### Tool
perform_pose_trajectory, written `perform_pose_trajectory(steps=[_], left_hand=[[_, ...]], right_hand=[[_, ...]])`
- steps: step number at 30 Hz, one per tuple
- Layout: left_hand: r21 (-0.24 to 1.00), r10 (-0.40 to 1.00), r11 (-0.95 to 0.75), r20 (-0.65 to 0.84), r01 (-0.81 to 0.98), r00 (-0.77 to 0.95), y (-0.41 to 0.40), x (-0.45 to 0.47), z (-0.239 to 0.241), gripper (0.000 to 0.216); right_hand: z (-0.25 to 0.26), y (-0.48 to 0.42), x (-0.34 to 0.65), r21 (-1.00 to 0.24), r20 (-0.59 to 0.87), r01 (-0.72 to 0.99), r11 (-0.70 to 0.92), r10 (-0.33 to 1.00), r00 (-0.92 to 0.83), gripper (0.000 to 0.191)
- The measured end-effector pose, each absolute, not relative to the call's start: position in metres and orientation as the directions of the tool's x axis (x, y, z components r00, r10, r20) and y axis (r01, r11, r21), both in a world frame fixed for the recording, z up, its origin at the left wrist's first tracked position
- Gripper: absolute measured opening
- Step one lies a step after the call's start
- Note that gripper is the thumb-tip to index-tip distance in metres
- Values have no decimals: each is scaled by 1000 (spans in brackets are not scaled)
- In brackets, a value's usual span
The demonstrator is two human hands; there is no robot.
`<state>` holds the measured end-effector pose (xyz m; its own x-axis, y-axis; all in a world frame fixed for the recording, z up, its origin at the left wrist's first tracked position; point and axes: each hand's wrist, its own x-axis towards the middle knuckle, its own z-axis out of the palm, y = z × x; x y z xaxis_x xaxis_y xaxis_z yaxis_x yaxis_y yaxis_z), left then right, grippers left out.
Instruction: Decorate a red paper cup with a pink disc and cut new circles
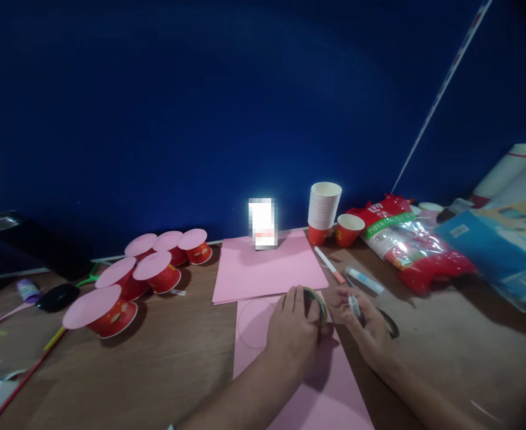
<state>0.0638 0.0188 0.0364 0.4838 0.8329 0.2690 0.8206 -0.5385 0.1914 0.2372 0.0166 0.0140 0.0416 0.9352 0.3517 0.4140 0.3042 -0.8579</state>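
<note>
My left hand presses on the pink sheet, its fingers wrapped round the edge of a roll of tape. To the left of that hand, a thin circle outline shows on the same sheet. Just right of the roll, my right hand is closed on a white pen; its tip is hidden by the fingers. A dark curved object, partly behind my right hand, lies on the table. Farther back is a stack of pink paper.
Several red paper cups topped with pink discs stand left. Behind are a stack of cups, a single cup, a bright screen, a white marker and a red cup bag.
</note>
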Motion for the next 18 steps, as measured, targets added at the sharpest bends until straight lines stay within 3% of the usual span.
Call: perform_pose_trajectory(steps=[7,14,18], left_hand=[[40,792,-515,404,856,457,12,73,22,49],[31,754,-587,383,809,533,5,67,23,66],[-47,703,-567,493,822,513,5,70,15,49]], right_hand=[[42,15,247,-922,200,360,142,971,128,45],[72,59,248,-963,89,234,138,974,-209,41],[84,85,214,-981,45,151,123,896,-442,74]])
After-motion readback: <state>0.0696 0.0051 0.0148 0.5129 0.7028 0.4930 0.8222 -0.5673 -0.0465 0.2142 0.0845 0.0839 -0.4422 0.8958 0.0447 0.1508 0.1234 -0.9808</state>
